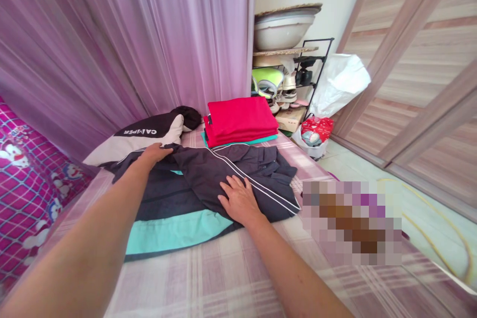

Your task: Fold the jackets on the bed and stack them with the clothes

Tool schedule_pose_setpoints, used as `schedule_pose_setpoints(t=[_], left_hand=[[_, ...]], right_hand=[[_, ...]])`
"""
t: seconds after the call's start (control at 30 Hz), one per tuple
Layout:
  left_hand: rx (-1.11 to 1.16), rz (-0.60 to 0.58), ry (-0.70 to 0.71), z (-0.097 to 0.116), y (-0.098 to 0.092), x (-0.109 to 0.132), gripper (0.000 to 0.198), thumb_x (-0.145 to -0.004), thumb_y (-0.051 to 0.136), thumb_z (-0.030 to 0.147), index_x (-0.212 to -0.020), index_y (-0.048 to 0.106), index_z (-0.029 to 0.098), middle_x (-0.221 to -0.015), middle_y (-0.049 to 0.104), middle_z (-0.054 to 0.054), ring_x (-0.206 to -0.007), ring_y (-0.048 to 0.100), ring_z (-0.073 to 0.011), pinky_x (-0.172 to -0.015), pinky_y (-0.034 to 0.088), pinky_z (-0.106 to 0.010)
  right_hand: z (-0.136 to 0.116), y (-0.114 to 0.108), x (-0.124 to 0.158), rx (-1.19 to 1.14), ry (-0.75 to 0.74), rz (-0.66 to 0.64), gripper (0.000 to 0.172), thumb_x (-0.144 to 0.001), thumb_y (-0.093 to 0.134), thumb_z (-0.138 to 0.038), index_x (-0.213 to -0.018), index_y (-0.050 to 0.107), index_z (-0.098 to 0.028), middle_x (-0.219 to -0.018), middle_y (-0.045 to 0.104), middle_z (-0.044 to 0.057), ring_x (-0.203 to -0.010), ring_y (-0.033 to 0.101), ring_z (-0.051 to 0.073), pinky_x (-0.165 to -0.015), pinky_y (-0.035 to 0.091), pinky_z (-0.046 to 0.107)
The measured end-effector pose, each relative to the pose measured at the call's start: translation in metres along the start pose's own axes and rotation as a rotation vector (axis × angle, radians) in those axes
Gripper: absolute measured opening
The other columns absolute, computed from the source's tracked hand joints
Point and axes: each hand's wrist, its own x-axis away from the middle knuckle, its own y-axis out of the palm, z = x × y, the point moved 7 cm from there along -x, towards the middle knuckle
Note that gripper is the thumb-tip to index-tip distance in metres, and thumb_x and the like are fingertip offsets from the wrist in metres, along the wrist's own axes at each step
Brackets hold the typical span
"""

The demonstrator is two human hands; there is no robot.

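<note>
A dark jacket point(164, 204) with a turquoise band and white piping lies on the bed, one sleeve folded across its body. My left hand point(152, 155) is closed on the dark fabric at the jacket's far edge; its fingertips are partly hidden. On the folded sleeve, my right hand point(240, 199) lies flat with the fingers spread, holding nothing. Just beyond the jacket sits a stack of folded red clothes point(240, 121), with a turquoise layer underneath. Behind my left hand lies a black and light grey garment point(149, 131) with white lettering.
Plaid sheeting point(194, 278) covers the bed. A purple curtain point(179, 35) hangs behind it, and a patterned pink cloth point(22, 198) is at the left. Beyond the bed stand a shoe rack point(316, 69), plastic bags point(341, 82) and a wooden wardrobe point(417, 59). One patch at right is pixelated.
</note>
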Motion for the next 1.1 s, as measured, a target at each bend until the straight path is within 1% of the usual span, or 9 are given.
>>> schedule_pose_setpoints(t=[0.17,0.33,0.47,0.6,0.73,0.87,0.97,1.03,1.1], left_hand=[[0.383,-0.093,-0.113,0.012,-0.007,0.007,0.049,-0.085,0.064,0.042,-0.120,0.066,0.008,-0.114,0.073,-0.012,-0.098,0.066,-0.0247,-0.083,0.051,-0.034],[0.546,-0.096,0.014,0.021,-0.061,0.020,0.046,-0.102,0.040,0.029,-0.142,0.044,0.006,-0.131,0.063,-0.007,-0.099,0.058,-0.0096,-0.086,0.045,-0.025],[0.674,-0.125,0.148,0.004,-0.104,0.032,0.055,-0.106,0.030,0.041,-0.142,0.040,0.001,-0.132,0.061,-0.008,-0.103,0.055,-0.0090,-0.089,0.042,-0.025],[0.668,-0.196,0.190,-0.037,-0.118,0.050,0.061,-0.105,0.026,0.052,-0.141,0.041,0.006,-0.133,0.062,-0.006,-0.111,0.054,-0.0126,-0.092,0.044,-0.027],[0.726,-0.306,0.091,-0.094,-0.103,0.070,0.067,-0.095,0.042,0.066,-0.135,0.051,0.013,-0.119,0.070,-0.001,-0.107,0.057,-0.0144,-0.091,0.045,-0.030],[0.742,-0.303,-0.049,-0.150,-0.070,0.091,0.059,-0.086,0.052,0.072,-0.102,0.066,0.017,-0.091,0.072,0.003,-0.094,0.060,-0.0132,-0.085,0.047,-0.029],[0.817,-0.416,-0.121,-0.169,-0.030,0.111,0.053,-0.061,0.083,0.061,-0.083,0.062,0.018,-0.081,0.069,0.004,-0.080,0.062,-0.0123,-0.077,0.050,-0.027],[0.886,-0.493,-0.188,-0.175,-0.006,0.125,0.060,-0.041,0.094,0.045,-0.084,0.061,0.019,-0.080,0.069,0.004,-0.075,0.063,-0.0134,-0.073,0.052,-0.026],[0.934,-0.508,-0.271,-0.180,0.011,0.134,0.066,-0.039,0.095,0.038,-0.093,0.061,0.020,-0.081,0.070,0.003,-0.073,0.065,-0.0144,-0.070,0.052,-0.026]], right_hand=[[-0.001,-0.001,-0.001,-0.006,-0.003,0.021,0.047,-0.099,0.045,-0.042,-0.141,0.057,-0.024,-0.152,0.049,0.011,-0.143,0.039,0.028,-0.118,0.023,0.053],[0.028,-0.019,0.001,0.010,0.137,0.164,0.050,-0.094,0.051,-0.032,-0.143,0.054,-0.022,-0.155,0.045,0.013,-0.142,0.039,0.029,-0.117,0.026,0.052],[0.072,-0.036,0.015,-0.015,0.247,0.145,0.064,-0.083,0.062,-0.026,-0.145,0.050,-0.017,-0.145,0.056,0.017,-0.131,0.053,0.029,-0.108,0.040,0.045],[0.102,-0.042,0.032,-0.152,0.222,0.054,0.051,-0.075,0.060,-0.015,-0.124,0.065,-0.026,-0.117,0.074,0.004,-0.105,0.067,0.023,-0.090,0.050,0.033],[0.121,-0.043,0.042,-0.318,0.312,0.104,0.043,-0.071,0.055,-0.011,-0.110,0.067,-0.025,-0.094,0.076,-0.001,-0.080,0.069,0.017,-0.071,0.049,0.025],[0.119,-0.043,0.042,-0.347,0.241,0.143,0.020,-0.071,0.052,-0.015,-0.079,0.068,-0.022,-0.080,0.073,-0.001,-0.075,0.066,0.017,-0.069,0.048,0.025],[0.119,-0.043,0.041,-0.338,0.223,0.120,0.019,-0.069,0.052,-0.015,-0.073,0.069,-0.023,-0.081,0.074,0.000,-0.077,0.067,0.018,-0.072,0.049,0.027],[0.120,-0.043,0.042,-0.348,0.212,0.110,0.024,-0.068,0.051,-0.013,-0.074,0.071,-0.023,-0.087,0.075,0.001,-0.083,0.068,0.018,-0.079,0.050,0.028],[0.119,-0.043,0.042,-0.368,0.196,0.091,0.029,-0.068,0.050,-0.010,-0.078,0.073,-0.024,-0.093,0.076,0.001,-0.090,0.070,0.019,-0.086,0.051,0.030]])
